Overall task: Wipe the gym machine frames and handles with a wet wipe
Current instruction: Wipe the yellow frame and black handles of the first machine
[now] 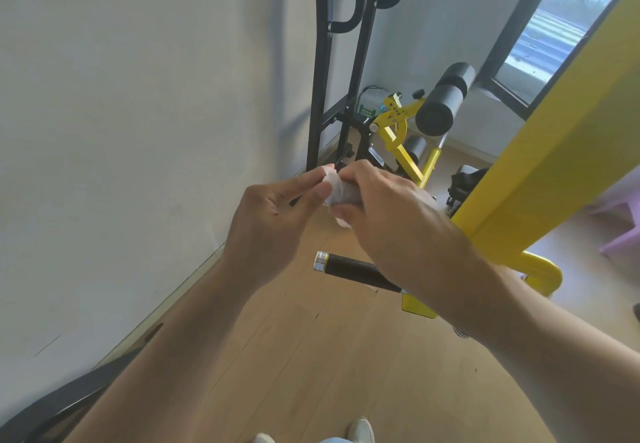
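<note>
White, crumpled and damp-looking, the wet wipe (341, 193) sits between both hands, held in the air above the black handle (356, 271) that juts out with a silver cap at its free end. The right hand (391, 214) wraps its fingers round the bunched body of the wipe, thumb underneath; the left hand (273, 214) pinches the wipe's loose end between thumb and fingertips, the other fingers loosely curled. Neither hand touches any part of the machine.

Judging by this, the step in hand is readying the wipe (folding or re-bunching it to a usable face) rather than wiping itself. No metal is under the cloth at present.

Taking the black handle as the landmark: the yellow frame beam (540, 165) rises just to its right and slants up and away, the handle seemingly joined to the yellow tubing at its base. Well beyond the handle, against the wall, stand the black uprights (322, 79) of another frame, and beyond and to the right of it a yellow bench with black roller pads (441, 100).

The next move probably calls for the left hand to let go, and the right to bring the wipe down onto the nearest surface, either the handle below or the yellow beam beside it, closing round it so the cloth covers the whole circumference as it slides.
</note>
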